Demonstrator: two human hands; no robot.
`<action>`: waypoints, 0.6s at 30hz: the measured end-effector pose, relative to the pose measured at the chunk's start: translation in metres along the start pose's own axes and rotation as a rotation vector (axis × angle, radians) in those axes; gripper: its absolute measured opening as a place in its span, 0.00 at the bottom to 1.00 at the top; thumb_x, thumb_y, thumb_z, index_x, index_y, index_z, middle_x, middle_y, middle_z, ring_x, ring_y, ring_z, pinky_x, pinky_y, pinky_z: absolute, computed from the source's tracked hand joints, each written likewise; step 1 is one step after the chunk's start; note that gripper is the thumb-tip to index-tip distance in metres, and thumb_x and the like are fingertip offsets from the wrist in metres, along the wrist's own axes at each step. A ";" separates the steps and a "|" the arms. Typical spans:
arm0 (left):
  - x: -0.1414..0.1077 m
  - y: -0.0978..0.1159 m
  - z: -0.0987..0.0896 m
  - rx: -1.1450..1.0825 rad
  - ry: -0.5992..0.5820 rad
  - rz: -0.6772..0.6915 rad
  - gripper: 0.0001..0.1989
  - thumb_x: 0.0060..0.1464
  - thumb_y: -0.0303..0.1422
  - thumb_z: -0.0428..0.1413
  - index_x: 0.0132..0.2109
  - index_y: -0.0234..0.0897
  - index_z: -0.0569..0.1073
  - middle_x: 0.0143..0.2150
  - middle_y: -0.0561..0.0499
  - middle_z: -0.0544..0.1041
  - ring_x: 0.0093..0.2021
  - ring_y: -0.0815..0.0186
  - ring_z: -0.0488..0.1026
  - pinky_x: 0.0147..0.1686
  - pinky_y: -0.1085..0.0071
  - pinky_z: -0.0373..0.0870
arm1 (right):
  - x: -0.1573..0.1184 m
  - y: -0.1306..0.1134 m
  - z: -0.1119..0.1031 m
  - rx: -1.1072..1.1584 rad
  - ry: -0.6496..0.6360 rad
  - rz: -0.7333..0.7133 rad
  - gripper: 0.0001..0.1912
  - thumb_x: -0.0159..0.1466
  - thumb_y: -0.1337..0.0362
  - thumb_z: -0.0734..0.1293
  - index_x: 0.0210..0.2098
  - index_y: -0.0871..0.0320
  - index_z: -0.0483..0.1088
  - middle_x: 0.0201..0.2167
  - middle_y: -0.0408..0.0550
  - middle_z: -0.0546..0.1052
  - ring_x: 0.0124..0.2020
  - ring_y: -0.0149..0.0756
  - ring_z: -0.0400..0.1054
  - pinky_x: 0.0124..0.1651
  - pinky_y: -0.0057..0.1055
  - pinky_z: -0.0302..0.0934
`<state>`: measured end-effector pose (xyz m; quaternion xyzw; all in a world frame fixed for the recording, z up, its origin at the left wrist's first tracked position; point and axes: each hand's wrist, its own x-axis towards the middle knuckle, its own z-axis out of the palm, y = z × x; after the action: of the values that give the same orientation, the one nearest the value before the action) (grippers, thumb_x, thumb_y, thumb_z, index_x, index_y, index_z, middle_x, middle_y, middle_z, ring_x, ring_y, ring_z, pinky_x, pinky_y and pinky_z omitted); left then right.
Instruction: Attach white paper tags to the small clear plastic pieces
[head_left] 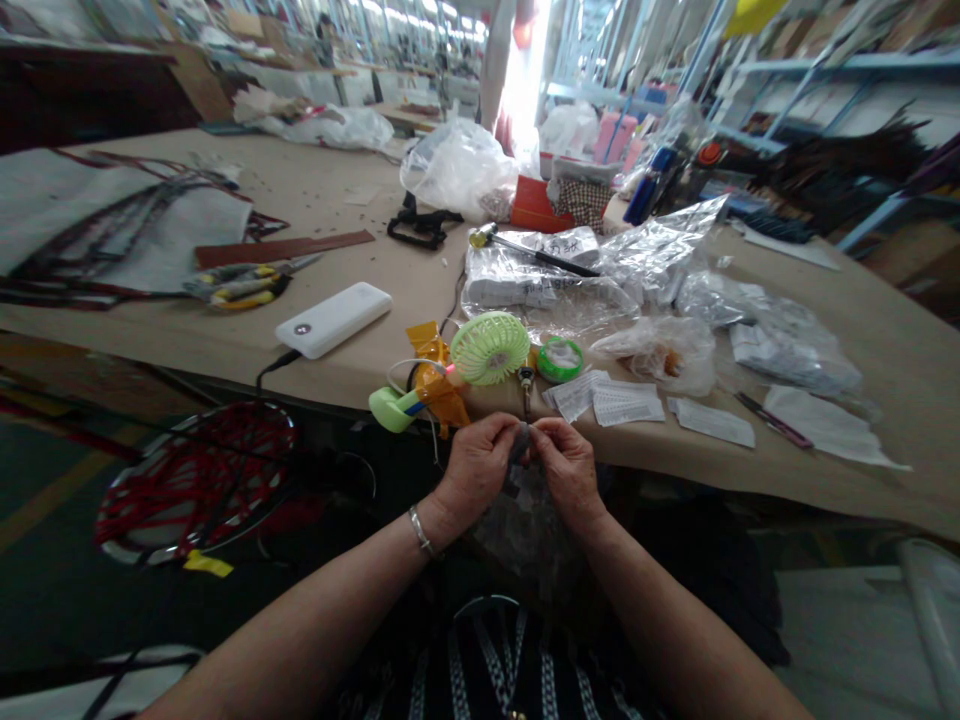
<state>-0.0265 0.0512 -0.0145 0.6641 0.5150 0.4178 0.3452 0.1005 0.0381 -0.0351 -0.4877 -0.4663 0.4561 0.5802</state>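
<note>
My left hand [480,462] and my right hand [564,462] meet just off the table's front edge, both with thumb and fingers pinched. A small grey, thin-looking piece [519,442] shows between them, at the left fingertips. What the right fingertips grip is hidden. Directly beyond the fingers, an upright metal rod with a knob [526,378] stands at the table edge. Left of it a green handheld fan [489,348] is fixed with orange tape [442,395]. Under my hands, over my lap, hangs a clear plastic bag [529,525], its contents unclear.
Close on the right lie a green tape roll [576,374], printed paper slips [628,403] and a utility knife [776,420]. A hammer [536,252] rests on clear plastic packages [517,285]. Leftward are a white power bank [335,320] and yellow-handled pliers [244,288]. A red-strapped round stool [202,480] stands below.
</note>
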 end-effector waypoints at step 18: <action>-0.016 -0.017 0.004 -0.099 -0.072 -0.199 0.10 0.51 0.32 0.51 0.29 0.35 0.75 0.26 0.52 0.76 0.29 0.67 0.70 0.31 0.75 0.64 | 0.038 -0.064 -0.039 -0.848 -0.021 -0.618 0.09 0.64 0.63 0.60 0.37 0.56 0.71 0.32 0.46 0.75 0.36 0.35 0.68 0.41 0.32 0.61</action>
<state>-0.0319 0.0391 -0.0347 0.6063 0.5443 0.3823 0.4358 0.1498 0.0626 0.0289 -0.5148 -0.7379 0.0398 0.4347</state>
